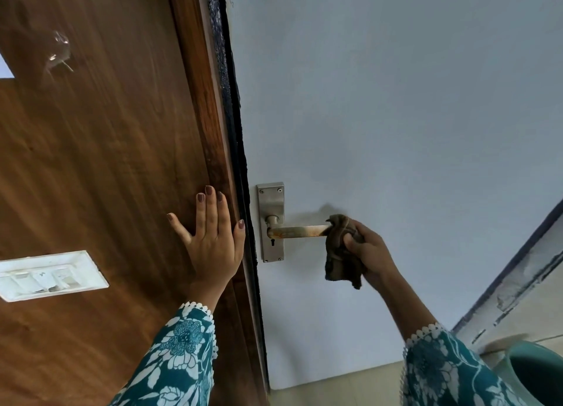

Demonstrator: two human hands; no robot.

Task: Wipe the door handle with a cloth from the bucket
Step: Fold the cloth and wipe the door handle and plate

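A rusty metal lever handle juts right from a steel backplate on the pale blue door. A crumpled brown cloth wraps the free end of the lever, and my right hand grips that cloth, with a loose corner hanging down. My left hand lies flat with fingers spread on the wooden frame just left of the door edge, holding nothing. The teal bucket stands on the floor at the lower right, partly behind my right sleeve.
A brown wooden panel fills the left side, with a white switch plate set in it. A dark seal strip runs along the door edge. Beige floor tiles show below the door.
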